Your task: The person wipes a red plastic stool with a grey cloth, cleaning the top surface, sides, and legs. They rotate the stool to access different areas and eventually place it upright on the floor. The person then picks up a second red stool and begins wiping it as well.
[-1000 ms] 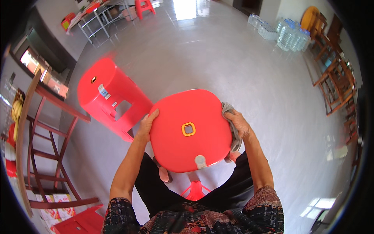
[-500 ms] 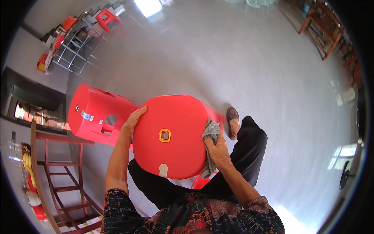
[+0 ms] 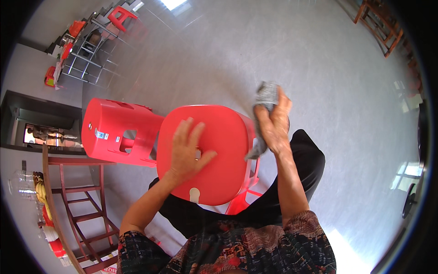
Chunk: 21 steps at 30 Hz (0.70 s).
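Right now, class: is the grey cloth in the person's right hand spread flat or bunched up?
Bunched up. The grey cloth is crumpled in the right hand, one end hanging beside the red stool.

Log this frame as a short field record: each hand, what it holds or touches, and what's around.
left hand: flat, fingers spread, on the seat of the red plastic stool
right hand: grips a grey cloth at the stool's right edge
stool: held in front of the person, seat facing the camera
second red stool: to the left, on its side on the floor
floor: grey, glossy
wooden frame: dark red, lower left
metal rack: upper left, with a red chair beyond it
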### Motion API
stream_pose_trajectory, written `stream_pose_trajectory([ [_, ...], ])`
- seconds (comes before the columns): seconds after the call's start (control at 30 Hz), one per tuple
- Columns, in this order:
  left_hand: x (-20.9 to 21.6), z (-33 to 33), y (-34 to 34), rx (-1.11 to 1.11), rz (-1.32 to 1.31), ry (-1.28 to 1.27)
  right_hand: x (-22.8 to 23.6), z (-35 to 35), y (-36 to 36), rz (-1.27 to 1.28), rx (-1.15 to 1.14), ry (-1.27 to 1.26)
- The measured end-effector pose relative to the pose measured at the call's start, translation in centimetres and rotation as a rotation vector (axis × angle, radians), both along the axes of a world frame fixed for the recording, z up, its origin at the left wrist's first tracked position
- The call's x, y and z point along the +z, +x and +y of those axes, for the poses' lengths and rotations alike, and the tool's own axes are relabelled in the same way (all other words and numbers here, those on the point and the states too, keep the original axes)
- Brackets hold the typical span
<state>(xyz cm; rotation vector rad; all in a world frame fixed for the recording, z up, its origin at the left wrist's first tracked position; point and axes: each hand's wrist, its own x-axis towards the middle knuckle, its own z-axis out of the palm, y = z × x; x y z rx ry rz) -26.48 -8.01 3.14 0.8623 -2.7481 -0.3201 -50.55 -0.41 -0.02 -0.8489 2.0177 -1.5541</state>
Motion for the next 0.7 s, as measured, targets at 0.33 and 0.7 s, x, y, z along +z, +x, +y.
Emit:
stream_pose_trajectory([
  [0.33, -2.5, 2.2, -0.3, -0.096, -0.319, 0.037, -6.0, -3.1, 1.7, -0.014, 0.368, -0.3],
  [0.7, -2.7, 1.5, 0.9, -0.138, -0.354, 0.036, -26.8, -9.0, -1.4, -0.171, 0.408, 0.305],
])
